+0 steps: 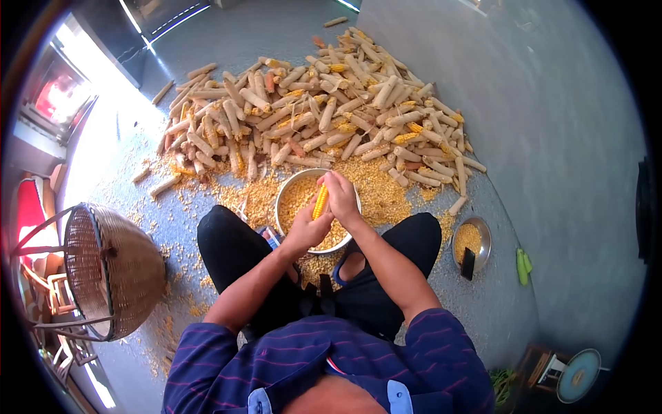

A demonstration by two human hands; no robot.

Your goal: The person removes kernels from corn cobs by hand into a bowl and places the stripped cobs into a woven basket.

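Observation:
Both hands hold one yellow corn cob point(321, 201) above a round, light-rimmed basin point(278, 215) of loose kernels between my feet. My left hand point(307, 229) is closed around the cob's lower end. At its upper end, my right hand point(339, 196) wraps the cob from the right. The cob is tilted, and kernels still cover the side that shows. Part of the basin is hidden under my hands and forearms.
A heap of mostly bare cobs point(310, 110) lies beyond the basin, with scattered kernels point(386, 196) around it. On the left stands a wicker basket point(134, 269). To the right are a metal bowl point(485, 243), green vegetables point(522, 266) and a scale point(578, 376).

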